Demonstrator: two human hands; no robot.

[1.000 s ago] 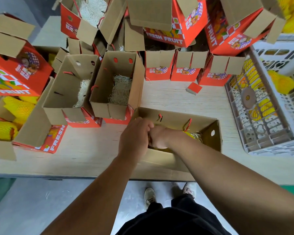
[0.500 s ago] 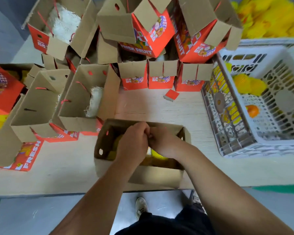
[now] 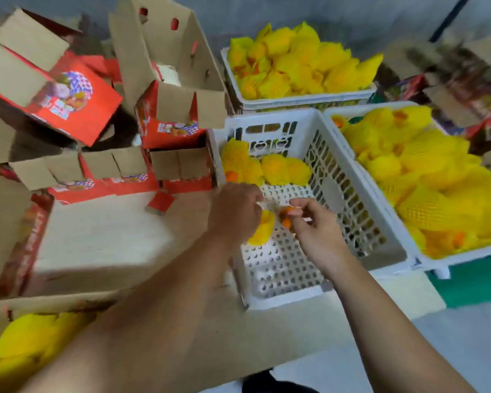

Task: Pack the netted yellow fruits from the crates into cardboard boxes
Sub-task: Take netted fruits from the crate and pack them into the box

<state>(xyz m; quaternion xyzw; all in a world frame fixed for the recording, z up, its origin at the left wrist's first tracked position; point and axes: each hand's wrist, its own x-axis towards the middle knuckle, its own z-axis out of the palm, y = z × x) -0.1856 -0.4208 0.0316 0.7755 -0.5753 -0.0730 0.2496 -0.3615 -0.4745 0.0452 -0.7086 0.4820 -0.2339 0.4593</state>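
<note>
At the left of the frame I see open red cardboard boxes (image 3: 165, 114) stacked on the table (image 3: 102, 239). At centre my left hand (image 3: 234, 212) curls around a netted yellow fruit (image 3: 262, 229) over the near-empty white crate (image 3: 309, 296), and my right hand (image 3: 313, 225) pinches its orange end between thumb and forefinger. Two full crates (image 3: 304, 99) of netted fruit fill the upper right.

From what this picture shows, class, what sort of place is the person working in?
Most likely a fruit packing room or shed. White plastic crates hold heaps of yellow netted fruit, and many red printed cardboard boxes stand open on the packing table.
</note>
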